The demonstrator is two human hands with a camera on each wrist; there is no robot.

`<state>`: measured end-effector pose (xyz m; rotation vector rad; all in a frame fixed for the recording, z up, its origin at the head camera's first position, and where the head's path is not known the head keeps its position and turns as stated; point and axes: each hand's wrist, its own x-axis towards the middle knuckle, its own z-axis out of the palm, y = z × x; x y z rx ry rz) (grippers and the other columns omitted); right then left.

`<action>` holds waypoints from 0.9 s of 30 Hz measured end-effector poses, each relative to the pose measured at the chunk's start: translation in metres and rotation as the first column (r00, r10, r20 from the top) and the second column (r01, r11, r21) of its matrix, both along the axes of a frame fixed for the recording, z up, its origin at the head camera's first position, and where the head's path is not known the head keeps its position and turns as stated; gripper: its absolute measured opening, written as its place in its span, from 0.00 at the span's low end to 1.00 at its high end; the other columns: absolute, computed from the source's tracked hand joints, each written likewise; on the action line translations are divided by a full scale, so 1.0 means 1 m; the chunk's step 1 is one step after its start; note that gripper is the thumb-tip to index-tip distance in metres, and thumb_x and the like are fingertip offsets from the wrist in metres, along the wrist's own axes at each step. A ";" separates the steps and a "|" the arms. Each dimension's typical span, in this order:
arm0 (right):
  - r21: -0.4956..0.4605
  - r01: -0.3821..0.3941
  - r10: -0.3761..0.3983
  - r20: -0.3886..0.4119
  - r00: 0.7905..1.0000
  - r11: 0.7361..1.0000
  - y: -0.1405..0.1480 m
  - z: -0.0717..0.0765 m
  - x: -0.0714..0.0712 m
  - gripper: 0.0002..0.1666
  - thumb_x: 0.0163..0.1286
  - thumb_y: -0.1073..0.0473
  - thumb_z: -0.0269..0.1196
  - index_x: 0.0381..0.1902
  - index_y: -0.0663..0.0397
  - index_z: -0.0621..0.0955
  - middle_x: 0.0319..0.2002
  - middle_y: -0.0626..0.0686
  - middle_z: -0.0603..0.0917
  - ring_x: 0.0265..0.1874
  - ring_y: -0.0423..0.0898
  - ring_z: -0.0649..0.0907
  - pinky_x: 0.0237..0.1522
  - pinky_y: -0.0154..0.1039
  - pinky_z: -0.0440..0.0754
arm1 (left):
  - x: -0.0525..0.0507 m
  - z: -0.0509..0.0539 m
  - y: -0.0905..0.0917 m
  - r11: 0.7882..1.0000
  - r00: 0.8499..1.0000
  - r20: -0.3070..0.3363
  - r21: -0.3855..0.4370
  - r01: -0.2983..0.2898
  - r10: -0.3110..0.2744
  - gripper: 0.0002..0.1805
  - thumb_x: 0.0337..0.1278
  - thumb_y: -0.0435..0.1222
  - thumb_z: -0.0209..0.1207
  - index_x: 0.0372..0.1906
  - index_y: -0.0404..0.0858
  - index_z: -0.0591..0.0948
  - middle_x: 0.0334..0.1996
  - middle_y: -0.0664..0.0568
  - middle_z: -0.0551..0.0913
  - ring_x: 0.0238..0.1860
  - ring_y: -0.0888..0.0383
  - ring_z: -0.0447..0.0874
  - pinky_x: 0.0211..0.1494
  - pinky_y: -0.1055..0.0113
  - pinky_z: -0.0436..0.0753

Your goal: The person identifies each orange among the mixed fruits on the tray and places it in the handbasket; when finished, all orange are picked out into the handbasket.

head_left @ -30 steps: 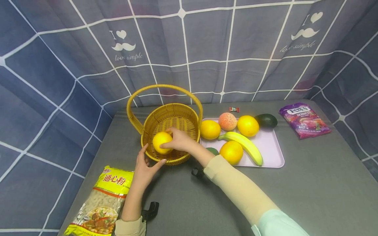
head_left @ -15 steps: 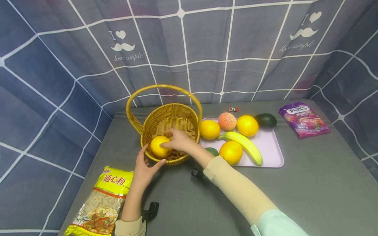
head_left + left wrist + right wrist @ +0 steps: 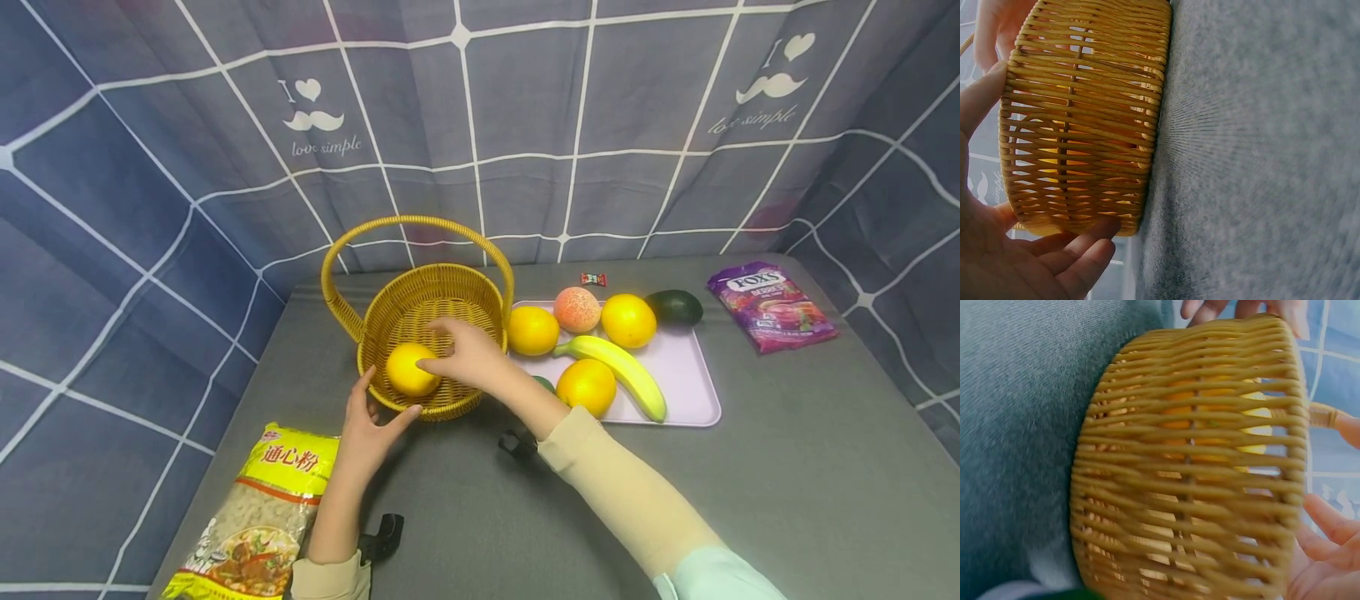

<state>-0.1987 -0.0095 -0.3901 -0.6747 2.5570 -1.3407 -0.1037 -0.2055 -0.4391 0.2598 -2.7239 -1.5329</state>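
A woven wicker basket [image 3: 431,283] with a tall hoop handle stands on the grey table. An orange [image 3: 411,371] sits inside it, near the front-left wall. My left hand [image 3: 370,429] holds the front-left of the basket, with thumb and forefinger spread along the rim; in the left wrist view the other fingers lie along the woven side. Over the basket, my right hand [image 3: 472,358] is loosely spread beside the orange, its thumb overlapping the fruit's right edge in view; contact cannot be told. Through the weave in the right wrist view, the orange [image 3: 1259,422] shows partly.
Right of the basket, a pale purple tray [image 3: 693,383] bears several oranges, a peach [image 3: 577,310], a banana [image 3: 622,371] and a partly hidden green fruit. A dark avocado [image 3: 675,308] lies at its corner. Nearby are a small candy [image 3: 593,279], candy bag [image 3: 772,307] and pasta bag [image 3: 262,508].
My right hand has let go of the orange and drawn slightly right, its fingers lifting off. The orange first shifted down-left, then settled a little to the right. The left hand stays put.
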 end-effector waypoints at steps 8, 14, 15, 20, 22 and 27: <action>-0.067 0.063 -0.066 -0.040 0.997 0.996 0.030 0.013 0.016 0.39 0.58 0.47 0.71 0.65 0.51 0.72 0.62 0.51 0.74 0.49 0.52 0.81 0.47 0.42 0.81 | 0.000 0.003 0.000 1.000 1.000 0.016 0.004 0.001 -0.001 0.58 0.48 0.54 0.70 0.77 0.49 0.46 0.73 0.37 0.47 0.67 0.35 0.60 0.66 0.44 0.65; -0.171 0.106 -0.110 -0.011 0.994 0.980 0.059 0.022 0.029 0.38 0.59 0.49 0.71 0.65 0.52 0.72 0.61 0.52 0.74 0.51 0.51 0.79 0.49 0.45 0.82 | 0.000 0.003 -0.001 1.000 1.000 0.007 0.008 0.007 -0.007 0.58 0.48 0.54 0.70 0.77 0.49 0.47 0.73 0.37 0.47 0.66 0.34 0.60 0.66 0.44 0.65; -0.179 0.119 -0.122 -0.005 0.993 0.977 0.065 0.024 0.031 0.38 0.59 0.50 0.71 0.65 0.51 0.71 0.61 0.52 0.74 0.51 0.52 0.79 0.48 0.44 0.82 | 0.000 0.003 -0.001 1.000 1.000 0.005 0.010 0.007 -0.008 0.58 0.47 0.53 0.70 0.77 0.48 0.47 0.73 0.37 0.47 0.66 0.34 0.60 0.66 0.44 0.65; -0.180 0.190 -0.193 0.002 0.981 0.965 0.093 0.027 0.040 0.39 0.59 0.49 0.71 0.66 0.50 0.71 0.63 0.52 0.73 0.54 0.53 0.79 0.46 0.43 0.83 | 0.000 0.000 -0.002 1.000 1.000 -0.011 0.004 0.009 -0.009 0.58 0.47 0.53 0.71 0.77 0.49 0.48 0.73 0.37 0.48 0.66 0.35 0.62 0.65 0.44 0.66; -0.174 0.226 -0.229 0.004 0.974 0.958 0.104 0.027 0.044 0.39 0.59 0.49 0.71 0.66 0.49 0.71 0.63 0.51 0.72 0.54 0.53 0.79 0.48 0.45 0.82 | 0.000 -0.001 -0.002 1.000 1.000 -0.016 0.002 0.010 -0.010 0.57 0.47 0.52 0.71 0.77 0.49 0.48 0.73 0.37 0.48 0.65 0.35 0.62 0.65 0.44 0.66; -0.201 0.294 -0.295 0.026 0.955 0.935 0.131 0.019 0.053 0.40 0.59 0.50 0.71 0.67 0.51 0.69 0.63 0.54 0.72 0.56 0.54 0.78 0.53 0.50 0.79 | 0.001 -0.002 -0.001 1.000 1.000 -0.013 0.002 0.005 -0.005 0.58 0.47 0.53 0.71 0.77 0.49 0.47 0.73 0.37 0.47 0.66 0.36 0.62 0.66 0.45 0.66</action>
